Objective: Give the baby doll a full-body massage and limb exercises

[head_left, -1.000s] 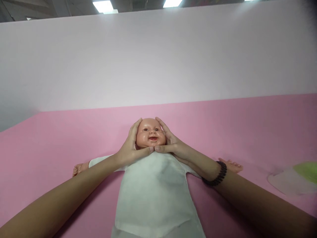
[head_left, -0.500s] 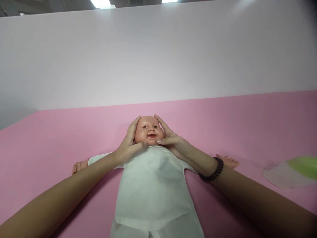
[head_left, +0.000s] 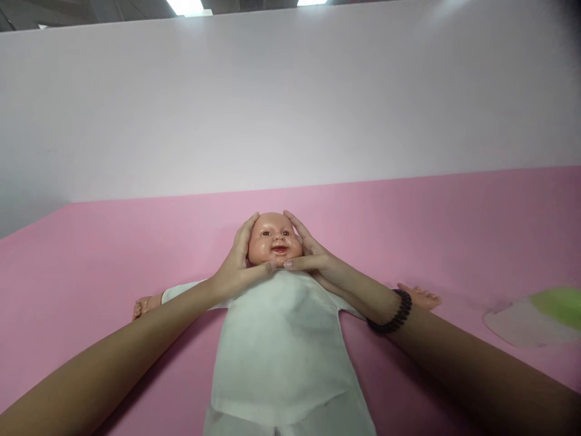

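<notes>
Baby doll of glossy peach-toned plastic, dressed in white cloth (head_left: 282, 327): lying face up on a smooth, flat pink surface (head_left: 454, 242), arms spread to both sides. Garment: plain white long-sleeved top (head_left: 284, 363); lower edge of the doll cut off by the view. Left hand, bare (head_left: 232, 263): cupped against one side of the doll's head (head_left: 273, 239), thumb laid beneath the chin. Right hand, bare (head_left: 321, 260): cupped against the opposite side, thumb likewise at the chin; the two thumb tips near each other, apart. Bracelet, black, beaded in look (head_left: 400, 312): on the right wrist. Flat item, pale and lime green (head_left: 535, 318): well to the right of the doll, blurred, material unclear. Upright panel, matte white (head_left: 290, 103): beyond the doll's head.
</notes>
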`<state>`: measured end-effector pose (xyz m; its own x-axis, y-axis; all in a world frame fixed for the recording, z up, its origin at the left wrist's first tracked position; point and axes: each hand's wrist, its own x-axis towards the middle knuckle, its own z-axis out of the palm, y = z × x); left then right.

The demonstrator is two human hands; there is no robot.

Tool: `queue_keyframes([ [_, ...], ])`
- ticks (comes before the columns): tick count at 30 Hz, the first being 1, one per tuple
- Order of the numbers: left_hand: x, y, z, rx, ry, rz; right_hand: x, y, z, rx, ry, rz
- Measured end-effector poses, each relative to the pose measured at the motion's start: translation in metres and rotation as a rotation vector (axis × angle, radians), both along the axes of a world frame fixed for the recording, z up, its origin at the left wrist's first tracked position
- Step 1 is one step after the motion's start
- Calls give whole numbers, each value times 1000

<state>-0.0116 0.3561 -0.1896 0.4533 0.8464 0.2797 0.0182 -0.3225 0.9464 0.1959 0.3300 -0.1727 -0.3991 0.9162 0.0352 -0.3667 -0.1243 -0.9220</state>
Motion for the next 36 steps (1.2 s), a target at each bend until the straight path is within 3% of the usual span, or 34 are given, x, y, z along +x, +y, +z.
queue_keyframes([
  [8,-5,5,-5,36,-8,-40,0,3,-3,-38,37,0],
  [14,-2,1,-2,27,20,8,0,1,-1,-17,21,2],
  [22,0,-1,-1,-4,22,27,3,9,-14,7,24,11],
  [30,-3,2,-2,27,9,-17,-2,4,-1,-18,32,-24],
  [36,-4,4,-4,65,17,-15,-1,3,-2,-7,27,-27],
])
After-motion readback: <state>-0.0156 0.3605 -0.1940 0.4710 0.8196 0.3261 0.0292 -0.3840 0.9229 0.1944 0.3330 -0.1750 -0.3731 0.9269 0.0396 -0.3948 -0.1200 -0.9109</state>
